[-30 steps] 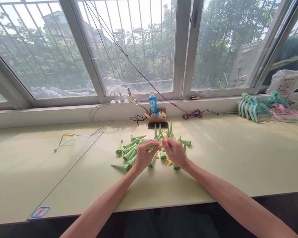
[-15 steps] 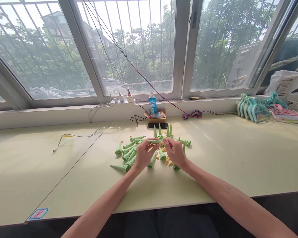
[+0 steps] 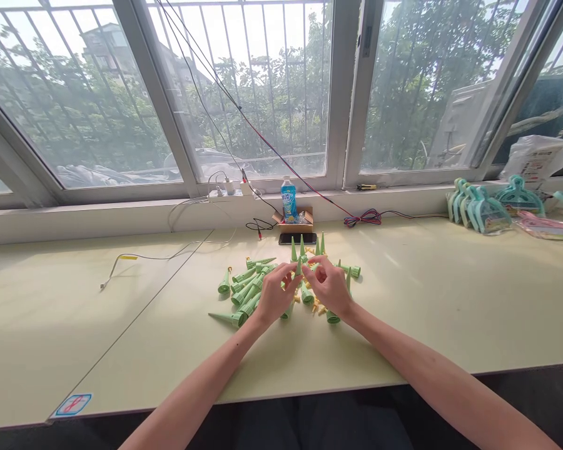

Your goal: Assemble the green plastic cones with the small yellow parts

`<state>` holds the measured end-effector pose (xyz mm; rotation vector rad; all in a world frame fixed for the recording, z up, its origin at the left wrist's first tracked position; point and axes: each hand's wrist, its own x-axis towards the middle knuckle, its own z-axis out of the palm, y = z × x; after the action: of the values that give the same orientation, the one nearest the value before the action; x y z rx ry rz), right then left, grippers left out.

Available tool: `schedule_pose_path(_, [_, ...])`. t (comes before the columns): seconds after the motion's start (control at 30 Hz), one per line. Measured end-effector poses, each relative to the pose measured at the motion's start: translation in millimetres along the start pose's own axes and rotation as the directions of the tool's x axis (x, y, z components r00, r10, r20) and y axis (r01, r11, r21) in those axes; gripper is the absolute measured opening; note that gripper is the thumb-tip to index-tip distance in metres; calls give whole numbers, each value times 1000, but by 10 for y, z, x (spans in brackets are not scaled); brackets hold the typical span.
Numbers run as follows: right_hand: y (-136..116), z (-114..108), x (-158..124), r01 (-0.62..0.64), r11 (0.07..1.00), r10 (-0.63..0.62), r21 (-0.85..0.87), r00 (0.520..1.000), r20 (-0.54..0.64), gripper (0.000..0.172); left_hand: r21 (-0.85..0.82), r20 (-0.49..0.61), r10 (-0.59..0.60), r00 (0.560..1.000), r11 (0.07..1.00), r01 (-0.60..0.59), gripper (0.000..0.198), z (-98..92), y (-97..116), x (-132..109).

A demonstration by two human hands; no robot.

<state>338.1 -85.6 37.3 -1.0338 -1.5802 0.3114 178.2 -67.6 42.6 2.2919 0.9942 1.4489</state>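
My left hand (image 3: 276,292) pinches a green plastic watering spike (image 3: 299,267) between thumb and fingers, its pointed end upward. Close beside that spike, my right hand (image 3: 329,287) is closed with curled fingers. Whatever its fingertips hold is too small to make out. Several more green spikes (image 3: 244,290) lie in a heap left of my hands. Behind my hands, several spikes (image 3: 293,249) stand point up. Small yellow valve-like pieces (image 3: 316,306) are scattered on the table below and between my hands.
A phone (image 3: 298,239) lies behind the spikes, before a small cardboard box (image 3: 295,227) with a blue bottle (image 3: 289,201). Cables (image 3: 363,217) run along the back of the pale table (image 3: 426,300). Bagged green and pink plastic items (image 3: 485,209) sit at far right.
The spike in my left hand has turned from lying sideways to pointing up. My right fingertips have shifted slightly and loosened from its end. A pale green item has appeared at the far right edge.
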Motion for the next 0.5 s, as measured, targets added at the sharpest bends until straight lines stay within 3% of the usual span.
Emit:
schedule_pose_path(0.2, [38, 12, -8, 43, 999, -41, -24, 997, 58, 25, -10, 47, -8, 999, 1000, 8, 31, 11, 19, -14])
schedule_pose_path(0.4, [11, 10, -21, 86, 996, -83, -29, 992, 96, 21, -13, 82, -20, 996, 1000, 21, 30, 0, 56, -9])
schedule_pose_path(0.5, [1, 3, -15, 77, 996, -74, -48, 995, 61, 23, -17, 85, -19, 996, 1000, 21, 27, -6, 76, -6])
